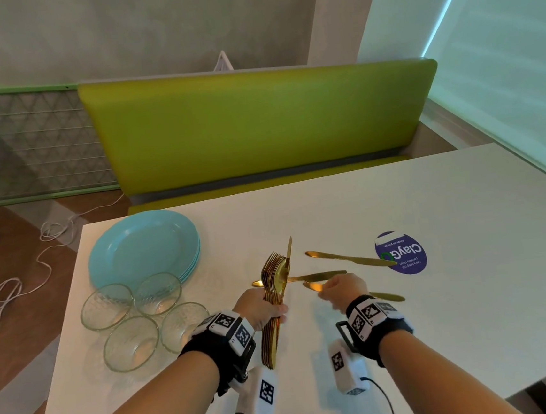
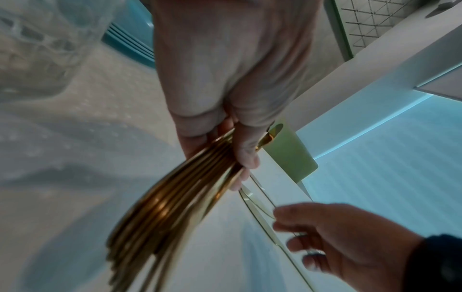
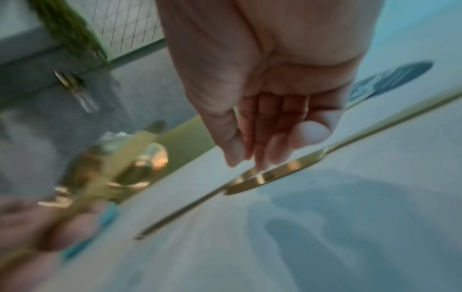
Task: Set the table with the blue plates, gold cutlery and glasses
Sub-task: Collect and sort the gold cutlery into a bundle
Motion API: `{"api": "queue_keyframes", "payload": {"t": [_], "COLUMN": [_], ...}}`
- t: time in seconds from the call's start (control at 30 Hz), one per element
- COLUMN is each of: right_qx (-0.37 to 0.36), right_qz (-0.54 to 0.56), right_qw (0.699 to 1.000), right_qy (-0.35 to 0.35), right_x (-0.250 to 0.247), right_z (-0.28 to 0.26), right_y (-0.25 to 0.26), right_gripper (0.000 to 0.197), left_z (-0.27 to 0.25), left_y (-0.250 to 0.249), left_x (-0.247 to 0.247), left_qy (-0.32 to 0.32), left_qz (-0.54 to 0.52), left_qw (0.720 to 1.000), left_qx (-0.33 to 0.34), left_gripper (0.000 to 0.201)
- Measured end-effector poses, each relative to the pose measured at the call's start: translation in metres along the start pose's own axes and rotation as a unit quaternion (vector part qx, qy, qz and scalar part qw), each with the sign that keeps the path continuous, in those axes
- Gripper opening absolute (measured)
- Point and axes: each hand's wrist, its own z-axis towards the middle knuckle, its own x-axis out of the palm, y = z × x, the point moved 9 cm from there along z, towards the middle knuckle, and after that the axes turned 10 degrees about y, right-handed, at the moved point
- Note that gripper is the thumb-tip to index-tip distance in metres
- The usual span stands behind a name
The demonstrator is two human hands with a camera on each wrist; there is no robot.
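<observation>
Head view shows our left hand [image 1: 261, 309] squeezed around a fat bunch of gold cutlery [image 1: 275, 301], mostly forks with at least one knife sticking up. That bunch could slip. So many smooth handles in one fist can slide past each other, and if we tip the fist or let go a little, some could fall and clatter on the white table [image 1: 473, 287]. The sharp ends point away from us, toward the blue plates [image 1: 142, 247], so a quick swing that way could bump the stack or the glass bowls [image 1: 132, 315] just beside it (glass can chip).

Our right hand [image 1: 339, 289] is low over the loose knives [image 1: 350, 259] lying on the table. From the right wrist view, its fingers [image 3: 265, 150] hang down together, mostly straight, with the tips at one gold knife [image 3: 275, 173]. We cannot tell if they have pinched it yet; they look loose. A flat knife on a flat table is hard to pick up, so it may slide away instead of lifting.

The bunch is in our left fist, near the middle of the table. The loose knives lie just to the right of it, under and past our right hand, one reaching onto a round purple sticker [image 1: 403, 254]. The plates and bowls sit well to the left of both hands.
</observation>
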Motion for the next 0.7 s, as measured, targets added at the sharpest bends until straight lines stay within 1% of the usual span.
{"api": "queue_keyframes", "payload": {"t": [0.03,0.1,0.2,0.27,0.43,0.53,0.63,0.7], "right_qx": [0.018,0.043,0.068,0.068,0.05,0.008,-0.032,-0.038], "right_qz": [-0.063,-0.107,-0.174,-0.213,-0.284,-0.335,-0.373,-0.377], "right_qw": [0.998,0.992,0.981,0.974,0.956,0.941,0.926,0.924], "right_qy": [-0.027,-0.059,-0.053,-0.047,-0.047,-0.047,-0.048,-0.045], "right_x": [-0.011,-0.025,-0.027,-0.023,-0.015,-0.012,-0.008,-0.006], "right_z": [0.002,0.007,0.017,0.024,0.025,0.022,0.017,0.014], "right_y": [-0.009,-0.03,-0.055,-0.062,-0.06,-0.051,-0.044,-0.044], "right_gripper": [0.027,0.031,0.035,0.034,0.029,0.029,0.03,0.031], "left_z": [0.001,0.004,0.006,0.007,0.009,0.012,0.014,0.014], "left_y": [0.0,0.002,0.004,0.003,0.0,0.0,0.0,0.0], "left_x": [-0.001,-0.004,-0.005,-0.004,-0.003,-0.003,-0.002,-0.003], "left_qy": [0.0,-0.003,0.002,0.01,0.023,0.023,0.024,0.026], "left_qz": [-0.007,-0.019,-0.077,-0.102,-0.102,-0.11,-0.114,-0.111], "left_qw": [1.0,1.0,0.997,0.995,0.994,0.994,0.993,0.993], "left_qx": [-0.003,-0.008,-0.013,-0.013,-0.005,-0.007,-0.009,-0.009], "left_gripper": [0.009,0.018,0.027,0.028,0.02,0.01,0.008,0.007]}}
